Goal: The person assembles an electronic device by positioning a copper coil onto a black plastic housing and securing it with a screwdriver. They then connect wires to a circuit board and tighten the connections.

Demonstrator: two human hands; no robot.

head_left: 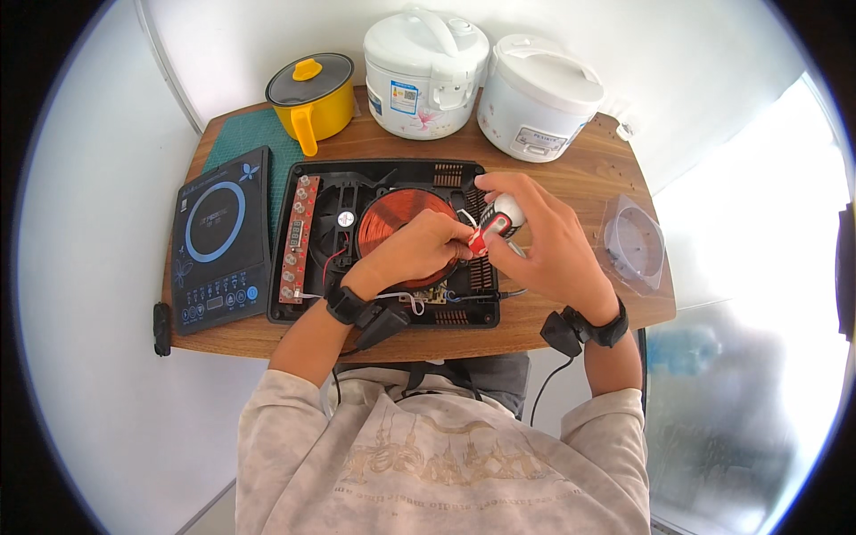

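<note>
An opened induction cooker housing, black, lies in front of me with its copper coil showing. Above the coil's right side, my right hand is closed around a short red, black and white handheld tool; its exact kind is unclear. My left hand reaches over the coil, its thumb and fingers pinched at the tool's red end. Those fingertips partly cover whatever lies beneath. A red circuit board runs along the housing's left side, and white wires cross its near part.
Leaning at the left is the black glass top panel, partly over a green cutting mat. A yellow pot and two white rice cookers stand at the back. Clear plastic packaging lies at the right.
</note>
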